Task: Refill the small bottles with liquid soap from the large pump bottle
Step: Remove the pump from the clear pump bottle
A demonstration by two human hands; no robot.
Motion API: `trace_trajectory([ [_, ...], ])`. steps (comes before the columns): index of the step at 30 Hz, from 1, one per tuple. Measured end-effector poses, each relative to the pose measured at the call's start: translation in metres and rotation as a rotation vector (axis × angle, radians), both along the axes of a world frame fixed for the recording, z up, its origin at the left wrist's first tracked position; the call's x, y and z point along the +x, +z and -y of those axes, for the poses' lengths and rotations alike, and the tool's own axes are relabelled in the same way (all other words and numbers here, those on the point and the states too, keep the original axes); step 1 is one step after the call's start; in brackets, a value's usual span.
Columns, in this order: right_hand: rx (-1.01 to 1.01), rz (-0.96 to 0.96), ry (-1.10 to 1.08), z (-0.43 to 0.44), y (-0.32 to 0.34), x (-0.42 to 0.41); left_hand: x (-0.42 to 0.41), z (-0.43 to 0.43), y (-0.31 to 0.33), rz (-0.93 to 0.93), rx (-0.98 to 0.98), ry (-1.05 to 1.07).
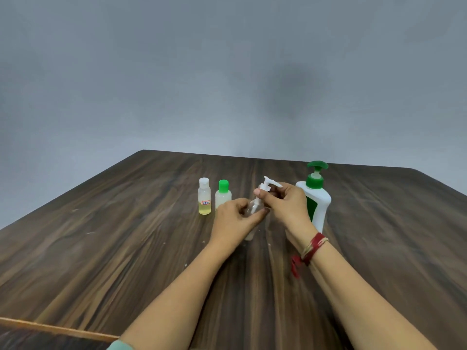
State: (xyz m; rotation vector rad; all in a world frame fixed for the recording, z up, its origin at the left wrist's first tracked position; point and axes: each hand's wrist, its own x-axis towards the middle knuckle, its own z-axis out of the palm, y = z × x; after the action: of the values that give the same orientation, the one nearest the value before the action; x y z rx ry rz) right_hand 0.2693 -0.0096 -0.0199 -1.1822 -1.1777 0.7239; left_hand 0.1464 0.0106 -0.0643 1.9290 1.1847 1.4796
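Observation:
My left hand (235,218) grips a small clear bottle (254,209) standing on the table, mostly hidden by my fingers. My right hand (285,200) pinches that bottle's white pump top (269,185) just above its neck. The large white pump bottle (317,198) with a green pump head stands upright right behind my right hand. Two more small bottles stand to the left: one with a clear cap (204,197) holding yellowish liquid at its bottom, and one with a green cap (223,195).
The dark wood-grain table (126,236) runs to a far edge by a grey wall. A lighter wooden strip (50,329) lies at the near left. A red thread band (312,248) is tied round my right wrist.

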Motion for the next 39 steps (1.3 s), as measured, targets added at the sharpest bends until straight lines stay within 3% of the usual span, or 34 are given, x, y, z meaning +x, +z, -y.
trace_trajectory([
  [5,0.061,-0.272,0.267,0.003,0.005,0.001,0.004,0.000,0.001,0.200,-0.017,-0.110],
  [9,0.043,-0.372,0.300,0.004,0.003,0.003,0.004,-0.002,-0.002,0.154,0.037,-0.097],
  [14,0.122,-0.194,0.044,0.005,0.000,0.002,0.003,0.004,-0.001,0.124,0.078,-0.020],
  [18,0.227,-0.054,0.035,0.013,-0.003,-0.003,0.003,0.006,0.000,0.105,0.096,0.025],
  [22,0.210,0.021,0.037,0.015,-0.004,-0.004,0.003,0.005,-0.001,0.024,0.126,0.031],
  [28,0.218,0.019,0.083,0.018,-0.001,-0.005,0.006,0.006,-0.001,-0.026,0.141,-0.005],
  [32,0.201,0.068,-0.011,0.013,-0.003,-0.001,0.006,0.005,-0.002,-0.030,0.139,0.015],
  [39,0.299,-0.042,0.021,0.012,0.005,0.007,0.005,0.004,-0.003,-0.043,0.116,-0.043],
])
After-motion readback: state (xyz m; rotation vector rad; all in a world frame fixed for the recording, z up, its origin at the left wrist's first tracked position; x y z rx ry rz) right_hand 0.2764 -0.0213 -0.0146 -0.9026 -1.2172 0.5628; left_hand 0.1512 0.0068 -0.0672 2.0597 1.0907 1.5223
